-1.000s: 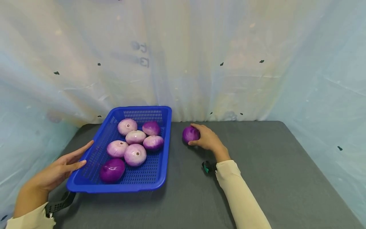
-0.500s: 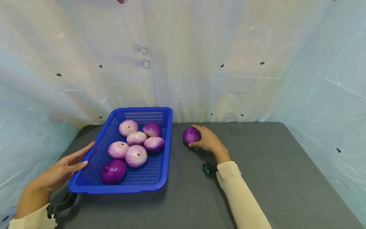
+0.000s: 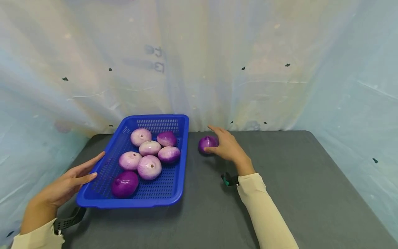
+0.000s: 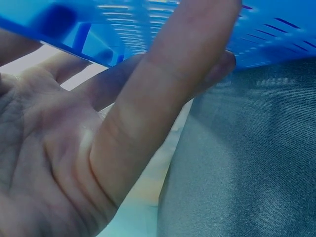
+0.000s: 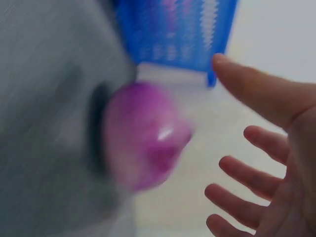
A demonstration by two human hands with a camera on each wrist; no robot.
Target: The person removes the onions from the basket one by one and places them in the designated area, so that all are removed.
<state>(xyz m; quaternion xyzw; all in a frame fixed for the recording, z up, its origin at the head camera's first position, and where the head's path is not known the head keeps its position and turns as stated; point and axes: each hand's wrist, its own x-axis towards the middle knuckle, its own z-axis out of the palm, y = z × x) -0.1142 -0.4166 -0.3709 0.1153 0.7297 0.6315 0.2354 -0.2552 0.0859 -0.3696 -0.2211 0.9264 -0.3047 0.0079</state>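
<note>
A purple onion stands on the dark table to the right of the blue basket. My right hand is beside it, thumb and fingers spread; in the right wrist view a gap shows between the hand and the onion. At the basket's left side, my left hand touches the rim with straight thumb and fingers. The left wrist view has the thumb against the blue plastic, with other fingers partly hidden behind it. Several purple and pale onions lie in the basket.
The dark grey table extends right of the right arm. Translucent plastic sheeting hangs along the back and both sides. The basket's far end is near the back sheet.
My right hand has let go of the purple onion, its fingers spreading and lifting away. The onion stays on the table. My left hand keeps its place at the basket.
</note>
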